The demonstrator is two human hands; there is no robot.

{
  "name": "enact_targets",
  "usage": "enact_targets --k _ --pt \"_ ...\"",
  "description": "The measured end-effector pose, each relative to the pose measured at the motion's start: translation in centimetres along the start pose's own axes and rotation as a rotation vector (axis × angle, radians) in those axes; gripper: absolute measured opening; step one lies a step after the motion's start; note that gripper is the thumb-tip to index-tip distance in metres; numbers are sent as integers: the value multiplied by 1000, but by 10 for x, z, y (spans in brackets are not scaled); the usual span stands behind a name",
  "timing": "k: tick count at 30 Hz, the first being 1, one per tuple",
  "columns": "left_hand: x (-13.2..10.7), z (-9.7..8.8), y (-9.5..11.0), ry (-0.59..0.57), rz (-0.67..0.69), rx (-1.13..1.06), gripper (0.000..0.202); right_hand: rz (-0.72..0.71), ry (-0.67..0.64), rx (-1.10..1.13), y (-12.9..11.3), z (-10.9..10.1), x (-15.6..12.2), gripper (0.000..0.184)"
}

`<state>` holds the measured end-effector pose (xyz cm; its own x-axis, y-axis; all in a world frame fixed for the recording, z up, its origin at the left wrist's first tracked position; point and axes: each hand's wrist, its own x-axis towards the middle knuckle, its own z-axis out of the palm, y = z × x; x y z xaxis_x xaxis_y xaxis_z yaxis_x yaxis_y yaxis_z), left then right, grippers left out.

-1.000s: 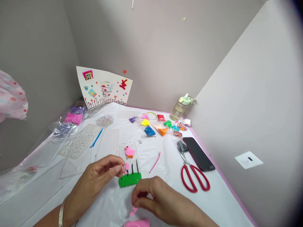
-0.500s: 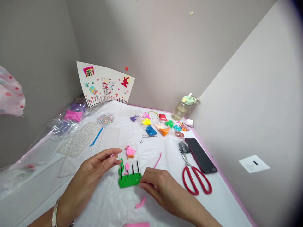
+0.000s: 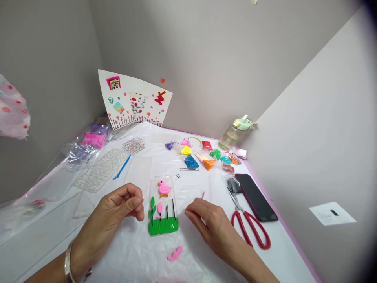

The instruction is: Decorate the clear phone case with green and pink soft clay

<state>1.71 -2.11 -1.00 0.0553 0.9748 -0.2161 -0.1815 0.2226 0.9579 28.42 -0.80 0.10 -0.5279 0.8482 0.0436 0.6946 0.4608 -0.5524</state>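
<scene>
Both hands, left [image 3: 118,208] and right [image 3: 210,222], loosely curled and holding nothing, flank the clay-decorated phone case [image 3: 163,206] at frame centre; a careless nudge could smear its soft clay.

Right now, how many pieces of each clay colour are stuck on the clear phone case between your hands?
On the phone case:
Pink: 2, the duck and the bud
Green: 2, the grass strip and the leafy sprig
Black: 4 thin stems, as far as the view shows
Total: 8
</scene>
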Motion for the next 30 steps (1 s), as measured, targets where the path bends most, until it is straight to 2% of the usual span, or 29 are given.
enact_targets --k 3,7,11,13,15,17,19,21,24,27,30 --pt "1 -2 -2 2 22 21 45 -17 7 -5 0 1 1 23" --pt "2 -1 -3 36 19 36 42 -30 37 -72 2 0 2 22" --pt "5 0 -1 44 -24 -6 33 3 79 -411 15 -2 1 21" --pt "7 1 -1 29 -43 -30 28 33 66 -572 22 -3 0 33" --pt "8 1 -3 10 -55 -36 26 38 16 -638 28 -2 0 49" --pt "8 1 -5 -12 -63 -30 27 30 -51 -647 31 -2 1 52" --pt "9 1 -7 -25 -65 -13 35 36 -102 -664 32 -2 3 42" --pt "9 2 -10 -32 -72 7 48 58 -119 -697 33 -3 4 35" --pt "9 3 -14 -43 -108 21 60 73 -114 -710 34 -7 4 33" --pt "8 4 -15 -65 -112 57 58 44 -83 -673 32 -10 3 32" --pt "6 7 -14 -138 -82 95 42 -38 23 -519 21 -5 3 24"
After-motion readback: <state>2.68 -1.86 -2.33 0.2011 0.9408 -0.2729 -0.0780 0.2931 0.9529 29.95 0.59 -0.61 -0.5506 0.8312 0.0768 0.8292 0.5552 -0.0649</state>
